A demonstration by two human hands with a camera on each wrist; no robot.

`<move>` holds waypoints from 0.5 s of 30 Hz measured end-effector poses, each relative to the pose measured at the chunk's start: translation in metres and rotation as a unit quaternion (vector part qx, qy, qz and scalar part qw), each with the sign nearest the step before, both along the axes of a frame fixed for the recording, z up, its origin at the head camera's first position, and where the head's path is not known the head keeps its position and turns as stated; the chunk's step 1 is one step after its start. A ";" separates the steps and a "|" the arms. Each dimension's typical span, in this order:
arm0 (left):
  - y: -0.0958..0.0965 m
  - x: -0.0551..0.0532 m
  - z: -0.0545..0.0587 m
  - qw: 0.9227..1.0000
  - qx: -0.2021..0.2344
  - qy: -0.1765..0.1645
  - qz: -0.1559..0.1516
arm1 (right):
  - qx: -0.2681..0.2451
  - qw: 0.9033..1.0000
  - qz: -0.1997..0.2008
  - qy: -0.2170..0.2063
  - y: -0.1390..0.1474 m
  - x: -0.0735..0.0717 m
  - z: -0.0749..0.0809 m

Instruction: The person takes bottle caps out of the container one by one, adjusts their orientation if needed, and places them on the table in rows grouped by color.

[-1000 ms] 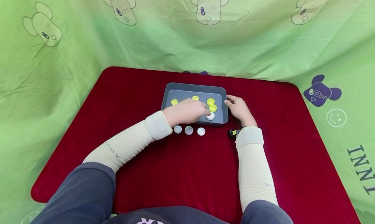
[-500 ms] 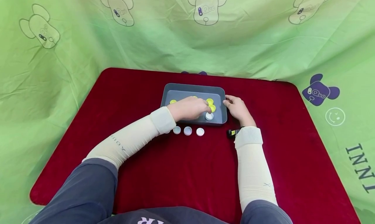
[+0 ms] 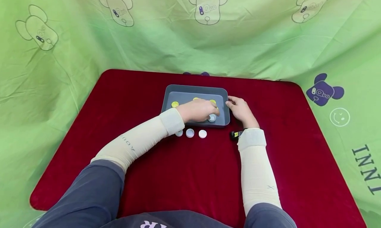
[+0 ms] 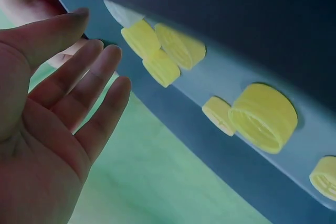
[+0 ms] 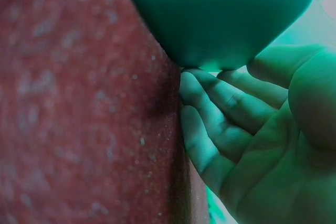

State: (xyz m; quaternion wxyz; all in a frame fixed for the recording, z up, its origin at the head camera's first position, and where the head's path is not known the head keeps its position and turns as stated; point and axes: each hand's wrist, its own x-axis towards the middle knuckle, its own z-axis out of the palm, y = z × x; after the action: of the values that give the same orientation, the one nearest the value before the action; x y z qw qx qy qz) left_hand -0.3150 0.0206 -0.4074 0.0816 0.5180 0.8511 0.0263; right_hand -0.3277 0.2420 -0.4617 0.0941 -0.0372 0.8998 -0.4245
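Observation:
My left hand [image 3: 198,110] reaches over the front wall into a grey tray [image 3: 190,87], palm down. In the left wrist view its fingers are extended and spread, with nothing between them. Its fingertips are close to a cluster of yellow bottle caps [image 4: 161,67] and a white cap [image 3: 212,118] at the tray's right end. Other yellow caps [image 4: 264,117] lie further left inside; the hand covers part of them in the head view. My right hand [image 3: 242,111] rests against the tray's right outer wall, its fingers relaxed at the edge near the cloth [image 5: 89,103].
Three white caps, one of them a middle cap [image 3: 190,133], stand in a row on the red tablecloth [image 3: 190,175] in front of the tray. A small black device [image 3: 234,135] with a yellow label is by the right wrist. Green curtain [image 3: 160,39] hangs behind.
My left hand has left the white cap in the tray and shifted right, now over the right-hand yellow caps. My right hand stays at the tray's wall.

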 end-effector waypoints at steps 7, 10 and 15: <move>0.004 -0.001 -0.010 1.000 -0.026 -0.015 0.002 | 0.006 1.000 0.013 -0.001 -0.001 -0.001 -0.001; 0.005 0.000 -0.012 1.000 -0.026 -0.015 0.003 | 0.003 1.000 0.014 0.000 0.000 0.000 -0.002; 0.009 -0.002 -0.011 1.000 -0.025 -0.009 0.003 | 0.001 1.000 0.008 0.004 0.004 0.001 -0.001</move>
State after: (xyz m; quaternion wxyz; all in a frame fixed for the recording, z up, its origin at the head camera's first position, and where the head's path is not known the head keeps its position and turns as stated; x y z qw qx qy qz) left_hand -0.3167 0.0297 -0.4186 0.1023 0.5129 0.8523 0.0096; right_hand -0.3271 0.2457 -0.4626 0.0936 -0.0459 0.9004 -0.4224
